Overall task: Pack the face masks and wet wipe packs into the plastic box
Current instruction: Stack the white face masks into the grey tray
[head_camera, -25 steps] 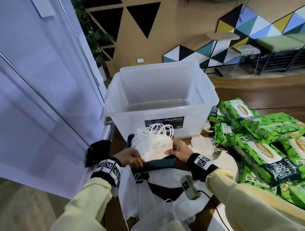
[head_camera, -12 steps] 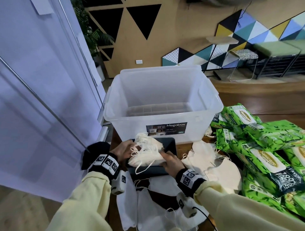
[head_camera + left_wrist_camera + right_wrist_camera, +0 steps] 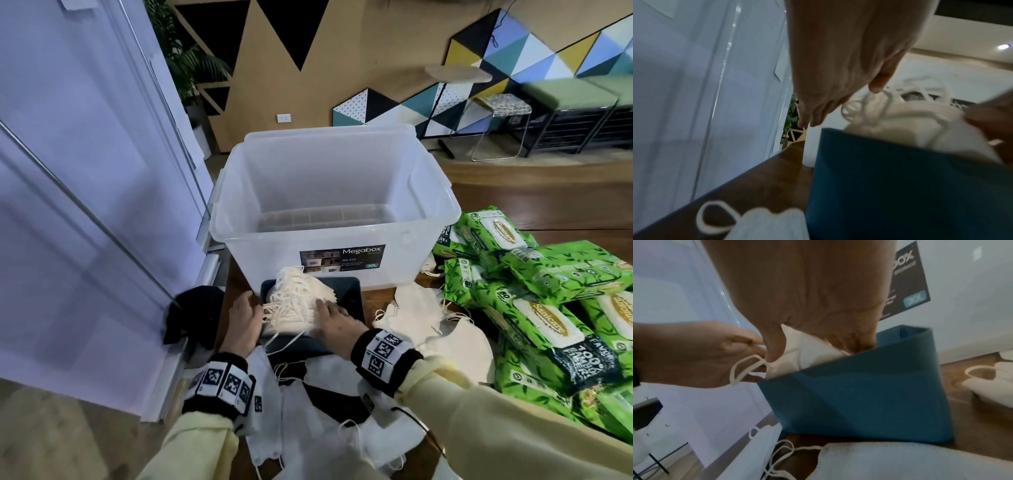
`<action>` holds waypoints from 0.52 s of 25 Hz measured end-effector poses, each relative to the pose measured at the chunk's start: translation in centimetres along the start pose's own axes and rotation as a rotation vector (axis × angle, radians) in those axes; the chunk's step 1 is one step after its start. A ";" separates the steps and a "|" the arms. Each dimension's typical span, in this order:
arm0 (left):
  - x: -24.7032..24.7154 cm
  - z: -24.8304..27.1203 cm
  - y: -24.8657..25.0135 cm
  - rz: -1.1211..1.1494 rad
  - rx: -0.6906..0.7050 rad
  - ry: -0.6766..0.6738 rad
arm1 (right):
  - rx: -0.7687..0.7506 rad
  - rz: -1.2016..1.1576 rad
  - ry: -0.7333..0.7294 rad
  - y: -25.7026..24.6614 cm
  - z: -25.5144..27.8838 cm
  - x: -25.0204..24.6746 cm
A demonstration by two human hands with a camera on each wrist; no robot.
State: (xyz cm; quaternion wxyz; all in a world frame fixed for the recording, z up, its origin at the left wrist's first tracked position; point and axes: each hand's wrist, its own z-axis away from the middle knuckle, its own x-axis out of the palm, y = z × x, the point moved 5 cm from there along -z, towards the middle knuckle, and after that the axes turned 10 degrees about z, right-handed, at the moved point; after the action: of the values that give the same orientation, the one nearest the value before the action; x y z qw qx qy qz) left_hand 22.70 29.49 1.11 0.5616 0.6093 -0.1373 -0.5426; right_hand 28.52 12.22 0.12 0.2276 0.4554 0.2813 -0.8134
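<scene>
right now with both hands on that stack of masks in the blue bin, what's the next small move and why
Probably tuck the loose ear loops in. The mask stack sits partly inside the small blue bin, the right hand resting on it, the left hand at the dangling loops. The Megabox looks empty.

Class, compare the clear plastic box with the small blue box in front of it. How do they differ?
The plastic box is see-through and much larger; the blue box is opaque and smaller. The plastic box looks empty; the blue box holds a stack of masks, touched by both hands. Both stand open-topped on the wooden table.
</scene>
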 end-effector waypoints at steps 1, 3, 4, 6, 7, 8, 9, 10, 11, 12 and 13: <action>1.3 0.9 -0.7 -0.041 -0.040 -0.115 | 0.012 -0.036 -0.021 -0.6 0.2 0.8; 4.0 2.6 -1.9 -0.197 -0.061 -0.266 | 0.044 -0.036 -0.044 -1.7 0.2 1.9; 4.8 3.1 -2.2 -0.288 -0.015 -0.277 | 0.064 -0.042 -0.038 -1.9 -0.1 2.3; 5.2 3.0 -3.2 -0.463 0.009 -0.238 | 0.109 -0.060 0.021 -2.2 -0.8 2.8; 5.5 3.2 -3.6 -0.497 -0.043 -0.309 | 0.132 -0.070 0.072 -2.3 -0.7 2.9; 5.8 3.1 -3.9 -0.497 -0.068 -0.331 | 0.149 -0.077 0.105 -2.2 -0.7 2.9; 5.8 3.1 -3.4 -0.521 -0.075 -0.299 | 0.150 -0.084 0.071 -1.9 -0.8 3.0; 5.5 3.1 -3.0 -0.574 -0.053 -0.276 | 0.125 -0.088 -0.012 -1.6 -0.8 2.9; 5.0 2.7 -2.6 -0.611 0.021 -0.204 | 0.094 -0.096 -0.097 -1.2 -0.7 2.3; 4.5 2.4 -2.4 -0.546 0.028 -0.158 | 0.067 -0.129 -0.153 -0.6 -1.1 1.5; 4.4 2.2 -2.5 -0.519 -0.011 -0.178 | 0.056 -0.188 -0.171 -0.1 -1.5 0.7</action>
State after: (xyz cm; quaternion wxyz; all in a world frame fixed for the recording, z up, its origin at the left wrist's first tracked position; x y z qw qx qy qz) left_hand 21.43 25.71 -2.77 0.3929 0.5712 -0.0225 -0.7203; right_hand 29.02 13.19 -1.06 0.1606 0.3621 0.2797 -0.8746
